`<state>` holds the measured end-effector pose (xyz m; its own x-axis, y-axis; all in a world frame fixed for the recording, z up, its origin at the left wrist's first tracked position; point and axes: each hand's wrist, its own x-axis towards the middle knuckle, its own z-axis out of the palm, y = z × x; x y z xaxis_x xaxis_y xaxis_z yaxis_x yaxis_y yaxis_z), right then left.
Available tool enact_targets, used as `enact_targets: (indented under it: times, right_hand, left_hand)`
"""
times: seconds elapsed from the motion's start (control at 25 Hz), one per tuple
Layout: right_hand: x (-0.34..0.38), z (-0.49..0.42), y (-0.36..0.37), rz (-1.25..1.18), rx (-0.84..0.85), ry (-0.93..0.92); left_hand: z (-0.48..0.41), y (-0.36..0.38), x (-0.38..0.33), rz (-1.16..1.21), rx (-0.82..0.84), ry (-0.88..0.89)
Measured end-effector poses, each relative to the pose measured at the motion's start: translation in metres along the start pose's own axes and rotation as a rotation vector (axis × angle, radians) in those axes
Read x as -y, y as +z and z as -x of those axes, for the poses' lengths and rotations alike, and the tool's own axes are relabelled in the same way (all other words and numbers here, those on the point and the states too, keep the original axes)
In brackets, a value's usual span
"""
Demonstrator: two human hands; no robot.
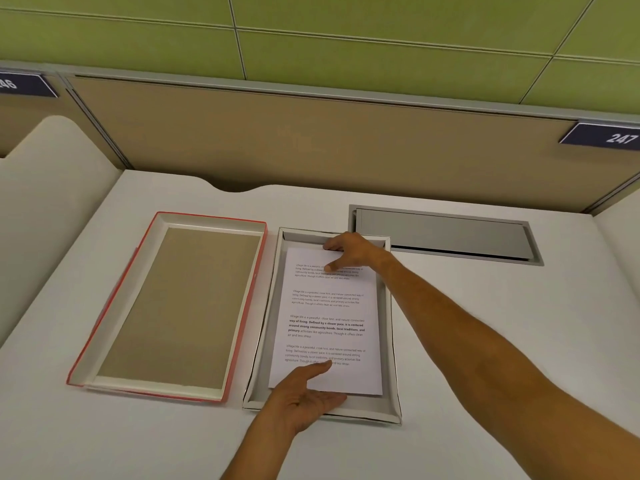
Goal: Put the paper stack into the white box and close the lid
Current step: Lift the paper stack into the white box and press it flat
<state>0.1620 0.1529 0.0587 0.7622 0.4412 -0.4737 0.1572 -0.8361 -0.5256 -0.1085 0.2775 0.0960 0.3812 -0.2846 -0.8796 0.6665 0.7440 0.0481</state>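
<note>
The white box (388,344) lies open on the desk, in the middle of the view. Inside it rests the paper stack (329,313), its top sheet printed with several text paragraphs. My left hand (304,393) grips the stack's near edge, thumb on top and fingers underneath. My right hand (348,251) holds the far edge the same way, thumb pressing on the top sheet. The lid (138,289), red outside with a brown inner face, lies upside down just left of the box.
The white desk (485,323) has a grey cable hatch (446,235) behind and right of the box. A tan partition (311,133) with number plates closes the back. A curved white divider (52,174) stands at the left.
</note>
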Motion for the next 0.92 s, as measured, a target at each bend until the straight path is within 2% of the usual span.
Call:
enact_targets:
  times: [0.64, 0.92]
  right_hand:
    - [-0.002, 0.003, 0.011, 0.006, -0.079, -0.041]
    - [0.006, 0.002, 0.003, 0.042, -0.024, -0.049]
  left_hand:
    - [-0.010, -0.013, -0.001, -0.017, -0.005, -0.016]
    - [-0.002, -0.020, -0.003, -0.068, 0.049, -0.030]
